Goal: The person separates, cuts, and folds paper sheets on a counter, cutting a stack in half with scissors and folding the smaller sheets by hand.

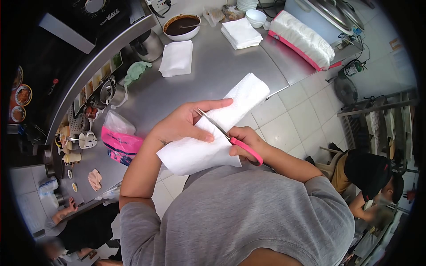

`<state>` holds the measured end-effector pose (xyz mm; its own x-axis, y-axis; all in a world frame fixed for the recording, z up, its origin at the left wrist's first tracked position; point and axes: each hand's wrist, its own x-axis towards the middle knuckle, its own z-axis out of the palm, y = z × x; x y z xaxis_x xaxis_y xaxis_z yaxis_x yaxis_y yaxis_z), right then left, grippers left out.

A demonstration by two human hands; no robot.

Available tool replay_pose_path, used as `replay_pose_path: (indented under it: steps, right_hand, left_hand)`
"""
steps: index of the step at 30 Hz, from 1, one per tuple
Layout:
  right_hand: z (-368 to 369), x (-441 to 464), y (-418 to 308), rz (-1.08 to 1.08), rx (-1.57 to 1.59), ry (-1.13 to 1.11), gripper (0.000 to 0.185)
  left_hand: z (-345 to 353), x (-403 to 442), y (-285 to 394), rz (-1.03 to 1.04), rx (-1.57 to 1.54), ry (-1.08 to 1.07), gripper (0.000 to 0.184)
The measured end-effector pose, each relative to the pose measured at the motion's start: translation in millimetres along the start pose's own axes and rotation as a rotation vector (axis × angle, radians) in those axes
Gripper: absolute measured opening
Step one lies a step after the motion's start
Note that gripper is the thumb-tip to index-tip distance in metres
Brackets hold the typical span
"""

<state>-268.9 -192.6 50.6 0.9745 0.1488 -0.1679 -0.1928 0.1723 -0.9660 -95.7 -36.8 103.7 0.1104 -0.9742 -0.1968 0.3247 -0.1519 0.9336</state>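
My left hand [191, 122] grips a white paper towel [248, 95], its thumb and fingers lying across the folded sheets. My right hand [246, 141] is closed around the pink handles of a pair of scissors [246, 150]. The metal blades stretch over the towel towards my left hand, slightly parted at the tips. The towel's lower part hangs in front of my grey shirt. On the steel counter [208, 84] beyond lie a single flat stack of white sheets [176, 58] and a second, thicker stack of white sheets [241, 33].
A bowl of dark sauce [182, 26] stands at the back, near small white bowls [255, 18]. A pink-and-white pack of paper towels [301, 40] lies at the right end. A pink plastic package [120, 141] is at left. Other people [366, 170] work on both sides.
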Motion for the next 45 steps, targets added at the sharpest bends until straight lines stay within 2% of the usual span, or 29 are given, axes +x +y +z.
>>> replay_pose_path:
  steps: [1,3,5,7,10,12,14,16,19,20,23,25,26,29,30,32,33,35,36,38,39,42,45]
  right_hand:
    - [2,-1,-8,0.079,0.019,0.009,0.045]
    - [8,11,9,-0.155,-0.013,0.059,0.044]
    - [6,16,16,-0.222,-0.061,0.047,0.042]
    - [-5,16,1,-0.123,-0.127,-0.019,0.037]
    - [-23,16,-8,-0.123,0.017,0.089,0.032]
    - [-50,26,-6,-0.129,-0.274,0.323,0.034]
    - [-87,52,12,0.017,-0.551,0.568,0.035]
    - [-127,79,27,0.146,-1.015,0.698,0.036]
    - [-192,116,79,0.100,-1.291,0.739,0.034]
    - [-201,122,81,0.126,-1.314,0.728,0.033]
    - [-206,138,86,0.244,-1.391,0.679,0.037]
    - [-198,147,70,0.356,-1.470,0.662,0.046]
    - [-193,157,60,0.208,-1.480,0.550,0.047]
    - [-160,205,58,-0.200,-1.377,0.284,0.049]
    - [-151,226,72,-0.319,-1.278,0.230,0.050]
    - [-137,252,85,-0.476,-1.370,0.075,0.052]
    - [-133,259,89,-0.556,-1.408,0.000,0.053]
    - [-126,242,92,-0.322,-1.415,0.035,0.054]
    - [-126,232,90,-0.209,-1.425,0.054,0.054]
    - [-129,213,88,-0.137,-1.522,0.150,0.053]
    - [-129,204,91,-0.082,-1.558,0.203,0.053]
    - [-136,188,91,-0.057,-1.610,0.371,0.054]
    - [-140,187,85,-0.304,-1.571,0.401,0.054]
  left_hand:
    - [1,0,1,0.002,0.005,-0.006,0.080]
    - [3,1,1,0.011,0.044,-0.023,0.080]
    - [6,3,-3,0.020,0.110,-0.048,0.080]
    - [-4,5,-1,0.081,0.159,-0.008,0.081]
    - [-31,7,-12,0.094,0.060,0.129,0.082]
    - [-62,12,-31,0.065,0.000,0.226,0.081]
    - [-101,19,-60,0.022,0.007,0.298,0.080]
    - [-142,25,-104,-0.055,0.002,0.413,0.080]
    - [-168,30,-141,-0.165,0.160,0.574,0.078]
    - [-171,30,-146,-0.203,0.243,0.627,0.077]
    - [-163,25,-163,-0.124,0.326,0.960,0.072]
    - [-154,13,-171,-0.232,0.498,1.107,0.065]
    - [-150,8,-173,-0.290,0.588,1.173,0.062]
    - [-142,2,-186,-0.408,0.658,1.138,0.055]
    - [-144,5,-188,-0.393,0.699,1.098,0.053]
    - [-154,12,-190,-0.367,0.778,1.011,0.047]
    - [-157,17,-187,-0.355,0.904,1.066,0.047]
    - [-152,30,-174,-0.334,1.164,1.155,0.046]
    - [-141,36,-173,-0.314,1.195,1.170,0.047]
    - [-118,50,-174,-0.261,1.264,1.206,0.048]
    - [-111,52,-184,-0.345,1.263,1.089,0.052]
    - [-97,53,-209,-0.295,1.374,1.178,0.053]
    - [-97,58,-209,-0.376,1.329,1.179,0.054]
